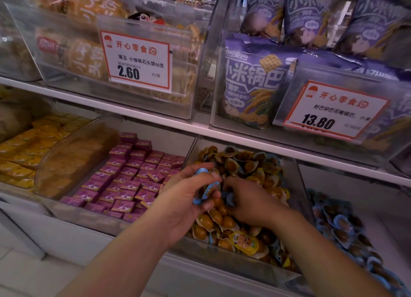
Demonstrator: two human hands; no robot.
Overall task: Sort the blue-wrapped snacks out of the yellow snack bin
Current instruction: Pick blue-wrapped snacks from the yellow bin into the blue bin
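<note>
A clear bin (222,260) on the lower shelf is heaped with yellow-wrapped egg snacks (244,243), with blue wrappers mixed in among them. Over the bin's left half, my left hand (189,199) grips several blue-wrapped snacks (208,190) in curled fingers. My right hand (249,203) lies palm down on the heap just to the right, fingers curled into the pile around a blue-wrapped snack (228,198). Its fingertips are hidden among the snacks.
To the right, a neighbouring bin (342,228) holds blue-wrapped snacks. To the left are bins of purple packets (124,181) and yellow packets (24,154). The shelf above carries cracker bags, purple bags and two price tags (138,61).
</note>
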